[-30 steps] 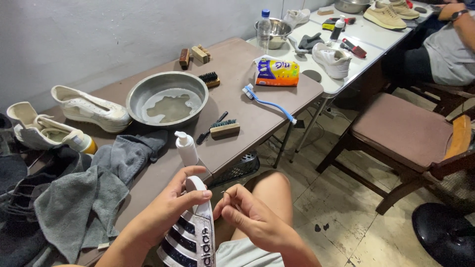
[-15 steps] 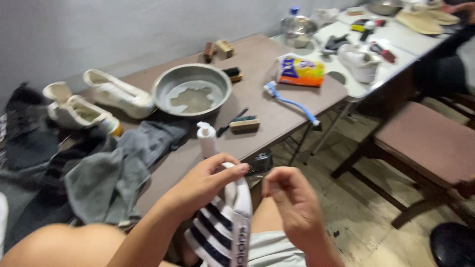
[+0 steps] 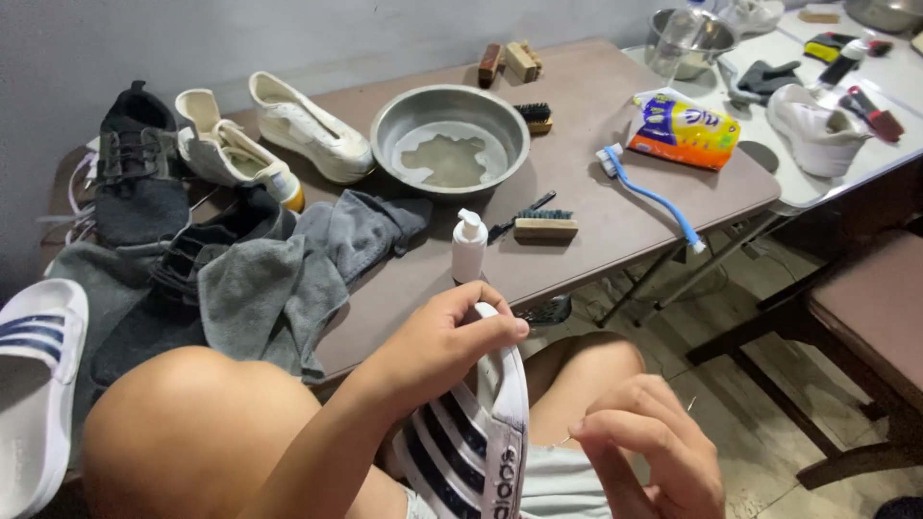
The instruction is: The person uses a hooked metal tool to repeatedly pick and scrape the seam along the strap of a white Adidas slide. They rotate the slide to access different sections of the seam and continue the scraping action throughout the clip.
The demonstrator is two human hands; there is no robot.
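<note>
My left hand [image 3: 437,341] grips the toe end of a white slide sandal with dark stripes [image 3: 476,437], held upright over my lap. My right hand [image 3: 649,447] hovers just right of the sandal with fingers curled and pinched together; a thin thread-like bit may be between them, too small to tell. A small white pump bottle [image 3: 468,247] stands on the brown table [image 3: 625,221] right behind my left hand. The matching sandal [image 3: 34,384] lies at the far left.
On the table: a metal basin with water [image 3: 449,135], grey cloths [image 3: 288,269], white sneakers [image 3: 288,125], black shoes [image 3: 135,173], wooden brushes [image 3: 543,228], a blue-handled toothbrush [image 3: 654,197], a detergent pouch [image 3: 685,130]. A brown chair [image 3: 865,317] stands at right.
The view has swung left and down, bringing the black shoes and second sandal into sight. My right hand has dropped lower and away from the sandal's edge.
</note>
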